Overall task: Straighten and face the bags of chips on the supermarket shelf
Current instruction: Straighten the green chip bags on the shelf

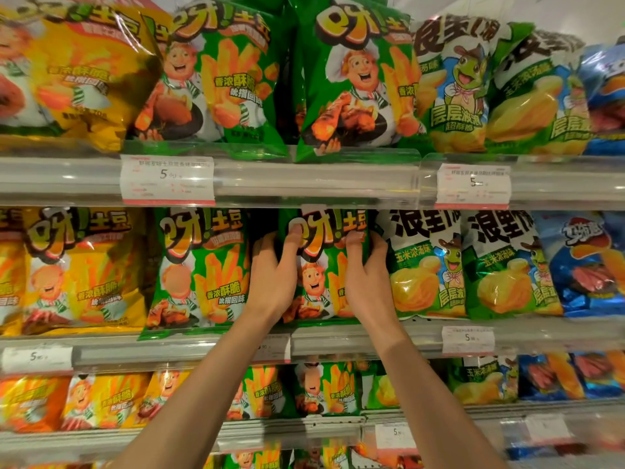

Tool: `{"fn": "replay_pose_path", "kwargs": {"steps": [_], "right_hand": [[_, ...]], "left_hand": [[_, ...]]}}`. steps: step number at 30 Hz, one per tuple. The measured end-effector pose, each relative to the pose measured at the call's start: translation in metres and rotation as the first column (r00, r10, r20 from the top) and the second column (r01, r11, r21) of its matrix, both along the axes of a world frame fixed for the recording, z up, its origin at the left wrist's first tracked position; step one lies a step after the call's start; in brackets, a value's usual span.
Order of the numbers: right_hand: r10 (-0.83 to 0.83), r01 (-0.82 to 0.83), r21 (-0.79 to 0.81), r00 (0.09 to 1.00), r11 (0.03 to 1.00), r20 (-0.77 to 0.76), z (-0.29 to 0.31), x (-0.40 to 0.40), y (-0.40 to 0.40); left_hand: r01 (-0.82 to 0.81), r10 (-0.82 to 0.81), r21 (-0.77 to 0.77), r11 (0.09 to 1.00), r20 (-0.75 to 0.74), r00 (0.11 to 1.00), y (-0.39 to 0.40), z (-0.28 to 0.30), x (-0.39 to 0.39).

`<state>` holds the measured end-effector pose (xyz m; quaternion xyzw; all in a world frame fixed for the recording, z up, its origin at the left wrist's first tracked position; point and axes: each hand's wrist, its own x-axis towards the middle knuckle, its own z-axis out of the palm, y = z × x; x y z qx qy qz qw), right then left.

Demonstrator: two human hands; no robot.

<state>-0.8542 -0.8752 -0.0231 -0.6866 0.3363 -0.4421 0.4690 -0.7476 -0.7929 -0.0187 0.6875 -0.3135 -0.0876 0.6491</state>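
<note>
shelf: hands grip glossy (crinkled) bag.

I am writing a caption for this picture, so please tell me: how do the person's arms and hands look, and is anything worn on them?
Both forearms are bare, with no sleeves in view. The left hand and the right hand wear no gloves, and no watch, ring or bracelet shows. The nails are short and unpainted.
</note>
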Motion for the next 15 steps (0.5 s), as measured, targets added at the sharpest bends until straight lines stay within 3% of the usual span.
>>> {"fn": "replay_pose_path", "kwargs": {"steps": [6,15], "right_hand": [[0.000,-0.001,-0.039,1.000,0.999,-0.025,-0.006,0.004,0.001],[0.107,-0.107,0.007,0.993,0.994,-0.054,0.006,-0.025,0.001]], "left_hand": [[-0.034,0.033,-0.032,0.999,-0.037,0.999,-0.015,-0.012,-0.004],[0.103,-0.103,0.048,0.993,-0.002,0.995,0.008,0.004,-0.007]]}}
